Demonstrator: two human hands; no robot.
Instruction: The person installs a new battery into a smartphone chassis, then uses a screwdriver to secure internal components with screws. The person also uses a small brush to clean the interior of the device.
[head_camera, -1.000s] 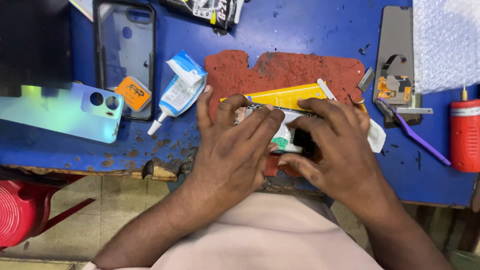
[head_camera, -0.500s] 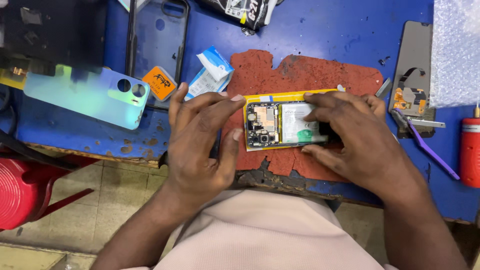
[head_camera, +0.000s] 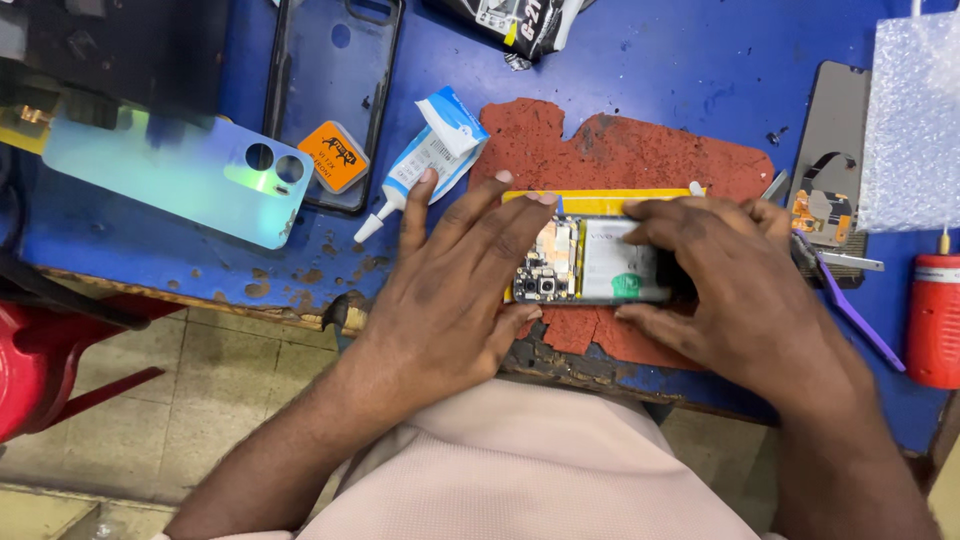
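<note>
An opened phone (head_camera: 590, 262) with its circuit board and battery showing lies on a worn red mat (head_camera: 620, 155), over a yellow strip. My left hand (head_camera: 455, 270) lies flat with its fingers spread, touching the phone's left end. My right hand (head_camera: 735, 285) covers the phone's right end, thumb below and fingers along the top edge, gripping it. The phone's right part is hidden under that hand.
On the blue bench (head_camera: 680, 60): an iridescent phone back cover (head_camera: 170, 175), a dark clear case (head_camera: 330, 70) with an orange tag (head_camera: 335, 155), a white-and-blue glue tube (head_camera: 425, 160), a purple pry tool (head_camera: 850, 305), a red bottle (head_camera: 933, 320), bubble wrap (head_camera: 915, 120). A red stool (head_camera: 45, 360) stands at the left.
Both hands covered the phone a second ago. They have spread apart, and the board and battery show. The view has shifted so the bench sits further right.
</note>
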